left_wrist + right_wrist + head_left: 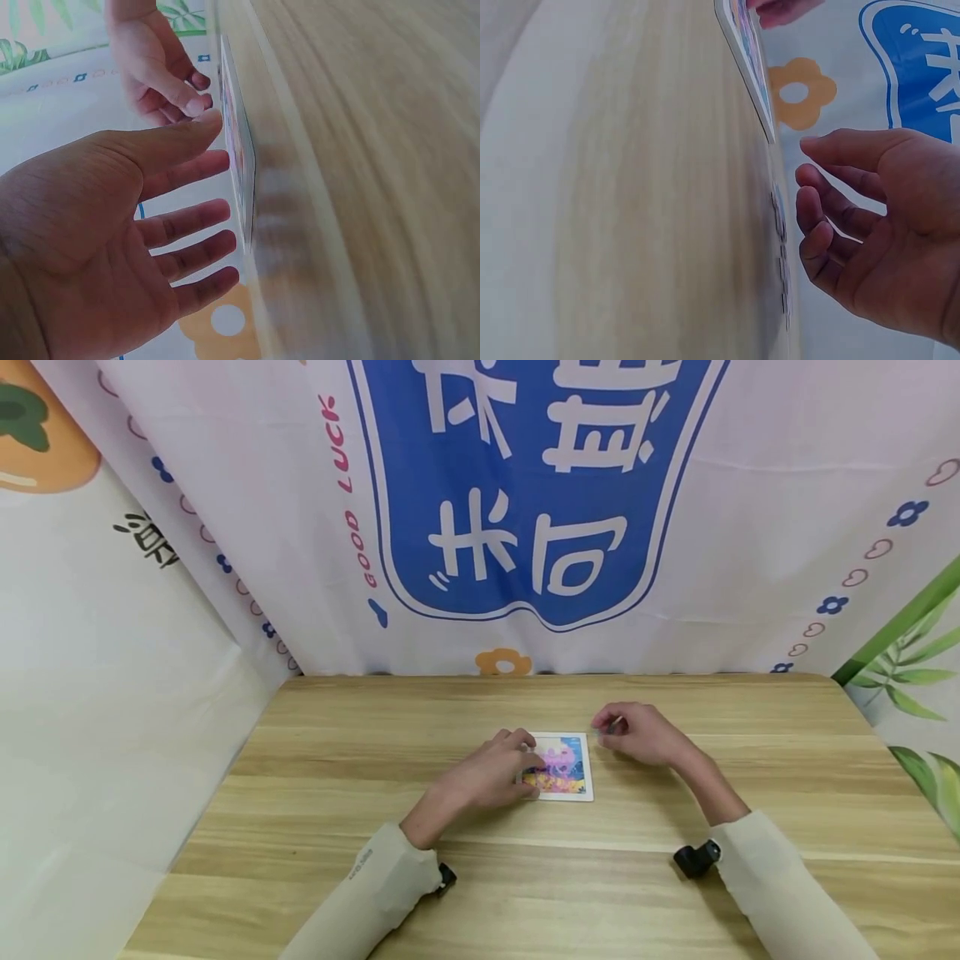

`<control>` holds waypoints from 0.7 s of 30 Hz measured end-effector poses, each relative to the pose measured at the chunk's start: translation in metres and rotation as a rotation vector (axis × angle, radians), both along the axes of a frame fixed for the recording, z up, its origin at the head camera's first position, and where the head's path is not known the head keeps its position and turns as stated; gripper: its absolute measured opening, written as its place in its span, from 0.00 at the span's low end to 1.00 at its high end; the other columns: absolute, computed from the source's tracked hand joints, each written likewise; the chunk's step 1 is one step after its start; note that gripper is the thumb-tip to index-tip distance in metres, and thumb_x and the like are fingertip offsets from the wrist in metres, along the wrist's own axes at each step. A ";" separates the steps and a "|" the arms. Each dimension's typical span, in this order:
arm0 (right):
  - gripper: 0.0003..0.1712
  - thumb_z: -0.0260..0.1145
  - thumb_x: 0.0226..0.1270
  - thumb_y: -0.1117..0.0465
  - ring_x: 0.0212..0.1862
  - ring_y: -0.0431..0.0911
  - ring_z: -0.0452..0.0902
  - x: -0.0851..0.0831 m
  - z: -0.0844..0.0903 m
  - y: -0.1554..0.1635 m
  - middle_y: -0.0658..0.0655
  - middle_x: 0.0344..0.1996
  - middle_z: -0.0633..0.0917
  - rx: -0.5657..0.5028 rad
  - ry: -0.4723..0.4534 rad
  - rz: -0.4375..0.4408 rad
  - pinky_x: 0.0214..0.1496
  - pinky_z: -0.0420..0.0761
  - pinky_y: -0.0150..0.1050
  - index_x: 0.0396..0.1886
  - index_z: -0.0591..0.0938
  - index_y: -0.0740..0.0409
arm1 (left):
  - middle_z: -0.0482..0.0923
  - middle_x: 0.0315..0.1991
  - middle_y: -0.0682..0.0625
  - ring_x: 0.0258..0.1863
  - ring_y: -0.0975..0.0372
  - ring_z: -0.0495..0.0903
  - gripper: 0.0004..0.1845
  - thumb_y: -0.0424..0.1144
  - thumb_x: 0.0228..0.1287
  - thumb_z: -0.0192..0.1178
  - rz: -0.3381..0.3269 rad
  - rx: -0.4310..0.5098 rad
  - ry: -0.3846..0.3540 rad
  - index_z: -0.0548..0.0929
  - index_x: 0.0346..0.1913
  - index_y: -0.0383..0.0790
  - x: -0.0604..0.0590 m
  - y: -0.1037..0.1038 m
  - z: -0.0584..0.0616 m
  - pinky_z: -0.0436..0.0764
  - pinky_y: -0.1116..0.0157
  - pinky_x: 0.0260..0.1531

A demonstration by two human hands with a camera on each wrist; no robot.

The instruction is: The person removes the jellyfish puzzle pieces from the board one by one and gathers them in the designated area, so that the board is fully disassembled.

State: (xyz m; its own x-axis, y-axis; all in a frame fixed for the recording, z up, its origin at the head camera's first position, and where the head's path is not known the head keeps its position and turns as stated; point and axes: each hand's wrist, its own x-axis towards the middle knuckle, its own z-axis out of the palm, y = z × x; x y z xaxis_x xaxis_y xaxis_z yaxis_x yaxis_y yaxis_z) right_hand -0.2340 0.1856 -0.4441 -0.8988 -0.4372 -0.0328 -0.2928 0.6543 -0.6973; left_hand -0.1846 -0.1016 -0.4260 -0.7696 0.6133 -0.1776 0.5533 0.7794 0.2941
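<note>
A small, flat square board (pixel 588 768) lies on the table, with a white border and a pink, blue and yellow picture. My left hand (pixel 491 772) is over the board's left part with its fingers spread. In the left wrist view those fingers are nearly straight and their tips reach the board's face; whether they press on it I cannot tell. Just right of the board hovers my right hand (pixel 641 732), its fingers loosely bent and the thumb apart from them. Several thin flat pieces (pixel 784 277) lie on the table beside its fingertips. I see nothing held in either hand.
The wooden table (pixel 337 743) extends around the board on all sides. Behind it hangs a printed cloth (pixel 315 527) with a blue emblem, reaching down to the table's far edge. Each wrist carries a small black camera (pixel 697 858).
</note>
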 end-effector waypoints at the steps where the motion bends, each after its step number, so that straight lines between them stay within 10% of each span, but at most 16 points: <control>1: 0.11 0.71 0.72 0.67 0.42 0.46 0.81 0.000 0.000 -0.002 0.59 0.43 0.89 -0.005 0.002 0.008 0.43 0.80 0.36 0.52 0.87 0.63 | 0.73 0.74 0.47 0.72 0.53 0.72 0.24 0.49 0.75 0.69 -0.001 -0.002 -0.002 0.85 0.69 0.49 0.000 0.001 0.000 0.77 0.54 0.74; 21: 0.14 0.74 0.69 0.66 0.44 0.47 0.79 -0.002 -0.003 -0.034 0.57 0.47 0.88 0.004 -0.074 0.086 0.47 0.80 0.39 0.53 0.87 0.58 | 0.67 0.80 0.48 0.78 0.52 0.67 0.27 0.50 0.79 0.65 -0.046 -0.021 -0.036 0.78 0.77 0.55 -0.004 0.011 -0.007 0.75 0.51 0.77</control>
State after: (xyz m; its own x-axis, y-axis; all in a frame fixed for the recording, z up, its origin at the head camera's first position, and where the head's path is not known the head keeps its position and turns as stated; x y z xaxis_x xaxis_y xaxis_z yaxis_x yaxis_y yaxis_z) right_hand -0.2359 0.1518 -0.4469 -0.8531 -0.5120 -0.0999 -0.2955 0.6321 -0.7163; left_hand -0.1884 -0.0904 -0.4331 -0.7334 0.6441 -0.2176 0.5783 0.7593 0.2983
